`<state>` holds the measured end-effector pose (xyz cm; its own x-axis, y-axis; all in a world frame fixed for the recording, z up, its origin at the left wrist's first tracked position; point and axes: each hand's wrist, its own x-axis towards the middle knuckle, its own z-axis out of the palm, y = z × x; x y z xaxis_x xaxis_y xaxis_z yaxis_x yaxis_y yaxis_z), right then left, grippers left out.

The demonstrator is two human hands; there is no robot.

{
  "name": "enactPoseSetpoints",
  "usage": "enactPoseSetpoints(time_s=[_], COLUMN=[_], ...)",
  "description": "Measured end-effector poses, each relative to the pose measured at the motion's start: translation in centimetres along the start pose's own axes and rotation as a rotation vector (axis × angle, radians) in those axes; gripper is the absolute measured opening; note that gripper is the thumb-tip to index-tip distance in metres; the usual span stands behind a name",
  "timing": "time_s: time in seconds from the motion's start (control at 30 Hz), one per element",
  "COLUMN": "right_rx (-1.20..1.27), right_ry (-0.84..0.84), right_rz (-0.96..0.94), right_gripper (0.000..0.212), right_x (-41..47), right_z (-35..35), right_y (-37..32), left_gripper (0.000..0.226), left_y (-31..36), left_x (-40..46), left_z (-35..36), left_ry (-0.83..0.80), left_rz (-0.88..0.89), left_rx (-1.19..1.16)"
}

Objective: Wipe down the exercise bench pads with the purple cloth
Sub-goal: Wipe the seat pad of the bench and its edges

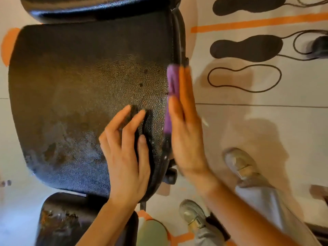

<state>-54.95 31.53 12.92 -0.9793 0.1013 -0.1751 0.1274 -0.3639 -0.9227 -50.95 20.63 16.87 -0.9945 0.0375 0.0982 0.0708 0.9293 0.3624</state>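
A wide black seat pad of the exercise bench fills the left and middle of the head view, its textured surface showing damp streaks. Another black pad lies beyond it at the top. My right hand is flat and blurred against the seat pad's right side edge, pressing the purple cloth onto it; the cloth shows as a strip between palm and pad. My left hand rests flat on top of the pad near that edge, fingers apart, holding nothing.
A smaller worn black pad sits at the bottom left. My two shoes stand on the pale floor right of the bench. Black footprint markings and an orange line are painted on the floor at top right.
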Motion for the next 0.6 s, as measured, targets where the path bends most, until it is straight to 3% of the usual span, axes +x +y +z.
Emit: enactPoseSetpoints(time_s=[0.1,0.27,0.33,0.47,0.6], right_rx=[-0.162,-0.267,-0.274,-0.425,-0.471], right_ry=[0.043,0.057,0.083,0.054,0.029], right_rz=[-0.037,-0.126,-0.149,-0.147,-0.218], right_gripper=[0.050,0.054,0.052,0.048,0.047], right_x=[-5.2,6.6,4.6,-8.5,-2.9], right_z=[0.7,0.2,0.7,1.7,0.9], right_y=[0.5,-0.4,0.0,1.5,1.0], left_gripper=[0.041,0.040,0.040,0.040,0.041], left_y=[-1.2,-1.6,-1.6,-1.8,-1.6], left_x=[-2.3,-2.9,-3.1,-3.0,-3.2], left_z=[0.2,1.0,1.0,1.2,1.0], left_ry=[-0.033,-0.010,-0.002,0.016,0.028], left_rz=[0.017,0.034,0.039,0.052,0.058], left_rx=[0.018,0.029,0.023,0.018,0.014])
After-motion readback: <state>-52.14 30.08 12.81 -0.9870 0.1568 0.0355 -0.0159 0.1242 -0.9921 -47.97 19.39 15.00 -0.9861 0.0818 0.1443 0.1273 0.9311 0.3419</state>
